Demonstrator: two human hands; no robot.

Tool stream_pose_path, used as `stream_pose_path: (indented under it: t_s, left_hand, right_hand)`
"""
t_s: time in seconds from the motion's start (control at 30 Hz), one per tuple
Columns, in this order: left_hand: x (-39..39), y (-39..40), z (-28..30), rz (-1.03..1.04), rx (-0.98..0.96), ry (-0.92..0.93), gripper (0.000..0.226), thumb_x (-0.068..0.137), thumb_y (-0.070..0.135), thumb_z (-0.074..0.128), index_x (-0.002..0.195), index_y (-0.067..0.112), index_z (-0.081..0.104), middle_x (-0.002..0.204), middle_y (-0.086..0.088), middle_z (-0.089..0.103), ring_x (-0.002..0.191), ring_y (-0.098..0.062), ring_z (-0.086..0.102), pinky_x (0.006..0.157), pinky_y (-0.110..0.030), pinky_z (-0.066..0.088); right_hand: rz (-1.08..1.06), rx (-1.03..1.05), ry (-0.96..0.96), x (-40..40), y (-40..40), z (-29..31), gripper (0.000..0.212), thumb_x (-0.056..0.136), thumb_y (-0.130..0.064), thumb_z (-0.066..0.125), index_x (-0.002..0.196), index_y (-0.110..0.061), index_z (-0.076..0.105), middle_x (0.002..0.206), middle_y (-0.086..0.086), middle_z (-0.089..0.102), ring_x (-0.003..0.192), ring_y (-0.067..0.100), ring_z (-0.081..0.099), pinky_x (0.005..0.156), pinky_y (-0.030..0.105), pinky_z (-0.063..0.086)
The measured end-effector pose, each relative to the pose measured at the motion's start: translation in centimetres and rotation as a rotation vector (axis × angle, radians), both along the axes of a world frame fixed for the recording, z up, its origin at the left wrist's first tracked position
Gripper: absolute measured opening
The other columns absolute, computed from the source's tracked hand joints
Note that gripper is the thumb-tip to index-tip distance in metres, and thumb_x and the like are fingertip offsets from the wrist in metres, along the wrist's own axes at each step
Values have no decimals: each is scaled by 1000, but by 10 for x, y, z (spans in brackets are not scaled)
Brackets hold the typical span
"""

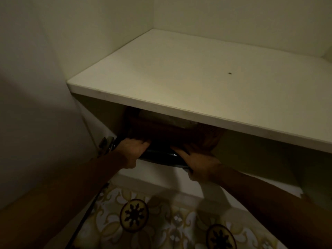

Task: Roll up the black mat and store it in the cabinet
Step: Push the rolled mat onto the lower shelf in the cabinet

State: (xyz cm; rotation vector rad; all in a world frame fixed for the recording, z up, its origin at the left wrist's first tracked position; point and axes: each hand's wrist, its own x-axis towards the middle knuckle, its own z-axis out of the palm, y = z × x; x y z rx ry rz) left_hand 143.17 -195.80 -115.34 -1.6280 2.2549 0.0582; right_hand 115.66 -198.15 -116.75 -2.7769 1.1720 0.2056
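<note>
The rolled black mat [159, 153] lies across the mouth of the cabinet's lower compartment, under the white shelf [197, 83]. My left hand [132, 150] presses on its left end, fingers laid over the top. My right hand [197, 164] grips its right end, thumb under the roll. Most of the mat is hidden by my hands and the shadow under the shelf.
A brown woven basket [179, 131] with something pale in it sits behind the mat in the lower compartment. A metal door hinge [106, 143] sticks out at the left wall. Patterned floor tiles [161, 218] lie below. The cabinet is dim.
</note>
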Motion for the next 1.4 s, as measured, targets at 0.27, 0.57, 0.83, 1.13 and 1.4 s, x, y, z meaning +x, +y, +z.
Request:
stream_pose_path:
  t_s: [0.27, 0.57, 0.83, 1.13, 1.4]
  left_hand:
    - [0, 9, -3, -71, -47, -75, 121, 69, 25, 72, 155, 17, -12, 161, -12, 7, 145, -32, 17, 115, -48, 25]
    - [-1, 11, 8, -29, 32, -105, 118, 70, 26, 72, 155, 17, -10, 158, -14, 13, 143, -33, 20, 118, -47, 21]
    - [-8, 10, 14, -46, -43, -174, 93, 85, 9, 65, 156, 17, 5, 149, -12, 36, 133, -30, 40, 106, -42, 38]
    - [-7, 8, 9, 28, 50, -109, 109, 73, 26, 74, 155, 21, 1, 147, -10, 35, 133, -30, 36, 114, -51, 28]
    - [-25, 17, 9, -133, -111, -1, 117, 69, 58, 69, 154, 21, -3, 155, -11, 17, 140, -33, 19, 110, -57, 26]
  right_hand:
    - [-26, 8, -48, -15, 4, 3, 109, 80, -41, 73, 160, -27, 1, 156, 10, 26, 136, 33, 34, 106, 35, 39]
    - [-14, 2, -55, -7, 13, 7, 112, 79, -61, 70, 160, -28, -1, 154, 12, 29, 136, 36, 33, 109, 45, 37]
    - [-57, 69, 8, 5, 15, 17, 106, 86, -47, 74, 160, -25, 1, 147, 17, 39, 123, 36, 51, 91, 39, 51]
    - [-59, 87, -8, 0, 15, 24, 106, 86, -50, 74, 160, -24, 3, 149, 15, 38, 127, 34, 48, 96, 35, 47]
    - [0, 17, -94, -5, 17, 20, 106, 81, -62, 71, 159, -27, 10, 154, 13, 28, 135, 35, 34, 104, 42, 44]
